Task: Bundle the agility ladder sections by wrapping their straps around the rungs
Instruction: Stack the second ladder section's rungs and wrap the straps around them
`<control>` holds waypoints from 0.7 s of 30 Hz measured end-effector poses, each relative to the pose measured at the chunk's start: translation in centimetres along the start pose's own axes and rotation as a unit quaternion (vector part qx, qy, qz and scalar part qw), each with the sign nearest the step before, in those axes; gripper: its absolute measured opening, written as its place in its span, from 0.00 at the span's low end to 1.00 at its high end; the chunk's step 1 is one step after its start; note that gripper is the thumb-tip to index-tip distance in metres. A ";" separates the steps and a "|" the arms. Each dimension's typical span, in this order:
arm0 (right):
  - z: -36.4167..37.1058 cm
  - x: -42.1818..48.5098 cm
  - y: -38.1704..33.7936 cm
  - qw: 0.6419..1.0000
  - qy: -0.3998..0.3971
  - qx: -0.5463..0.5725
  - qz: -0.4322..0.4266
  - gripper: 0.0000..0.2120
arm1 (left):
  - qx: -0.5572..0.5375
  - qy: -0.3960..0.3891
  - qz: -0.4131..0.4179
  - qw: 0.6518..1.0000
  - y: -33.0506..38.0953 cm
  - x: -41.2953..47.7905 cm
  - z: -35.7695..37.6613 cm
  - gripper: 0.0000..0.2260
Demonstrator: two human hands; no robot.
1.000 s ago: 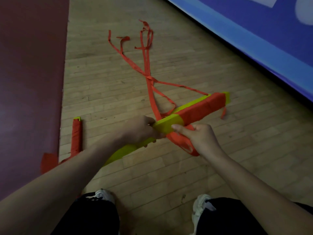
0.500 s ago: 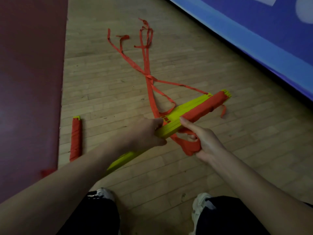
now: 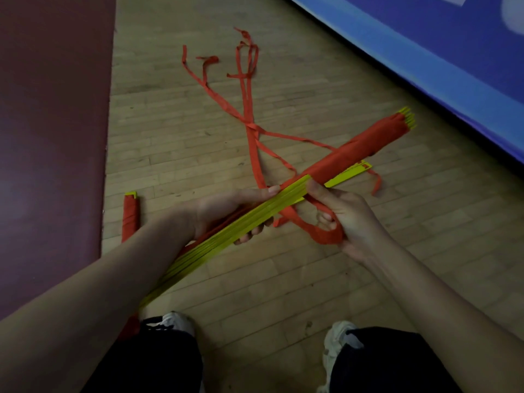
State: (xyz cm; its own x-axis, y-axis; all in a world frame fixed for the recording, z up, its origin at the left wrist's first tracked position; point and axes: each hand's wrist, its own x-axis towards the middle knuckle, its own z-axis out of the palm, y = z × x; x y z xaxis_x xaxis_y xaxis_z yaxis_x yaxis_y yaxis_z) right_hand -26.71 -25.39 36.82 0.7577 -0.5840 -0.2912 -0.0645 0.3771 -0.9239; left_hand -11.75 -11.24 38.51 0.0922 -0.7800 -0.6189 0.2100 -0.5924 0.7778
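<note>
L grip (image 3: pixel 226 211): clamped round the yellow rung stack (image 3: pixel 249 222) near mid-length, thumb on top, fingertips showing underneath.
R grip (image 3: pixel 348 219): fingers curled through a bunched loop of red strap (image 3: pixel 317 236), thumb tip against the stack's edge.
Rung stack: held off the floor (image 3: pixel 283 279) in front of you, slanting from near your L shoe (image 3: pixel 175 321) up & to the R. Far half sits inside the red wrap (image 3: pixel 365 146); near half is bare yellow.
Change: vs 1 s ago, your R grip has come off the top of the stack and drawn the strap down & under it. The loop now hangs slack below, not snug on the rungs. The stack has also rolled, so the rung edges face you.
Meaning: prob. mid-turn; this pass isn't laid yet, and the wrap edge hasn't visibly crept toward your L grip.
Stray rung (image 3: pixel 351 170): one yellow rung end pokes out beside the wrap at the far end; looks like it's slipping from the pack.
Loose straps (image 3: pixel 249 114): trail away across the floor, crossing each other; could snag when you pull.
Done bundle (image 3: pixel 130 217): fully red-wrapped, lying on the floor just beside the maroon mat (image 3: pixel 51 137).
Next, as I judge it: tension the loop, bring it up & over, keep the L grip squeezing so the rungs stay stacked.
</note>
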 end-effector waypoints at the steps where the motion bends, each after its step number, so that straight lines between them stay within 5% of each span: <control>1: 0.0 0.0 0.0 1.000 -0.009 -0.023 -0.011 0.09 | 0.002 0.014 0.003 1.000 0.0 0.0 -0.1 0.21; 4: -0.1 0.3 0.6 0.995 -0.006 -0.091 -0.027 0.15 | 0.004 0.043 0.026 0.999 0.1 0.0 -0.5 0.21; 8: -0.6 0.3 1.3 0.991 0.011 -0.129 -0.020 0.12 | -0.012 0.055 0.051 0.997 0.2 -0.4 -1.1 0.18; 13: -0.4 0.0 1.0 0.993 -0.004 -0.111 -0.025 0.09 | -0.032 0.041 0.071 0.996 0.3 -0.8 -2.0 0.23; 21: 0.4 -0.4 0.8 0.995 0.010 -0.079 -0.055 0.03 | -0.008 0.105 0.095 0.990 0.7 -0.9 -0.4 0.17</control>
State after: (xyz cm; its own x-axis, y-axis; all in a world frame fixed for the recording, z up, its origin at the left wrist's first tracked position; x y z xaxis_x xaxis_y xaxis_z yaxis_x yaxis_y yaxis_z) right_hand -26.82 -24.60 36.32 0.7532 -0.6300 -0.1892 -0.0841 0.1931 -0.9776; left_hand -11.27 -10.85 39.63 0.3316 -0.8168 -0.4721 0.1841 -0.4347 0.8815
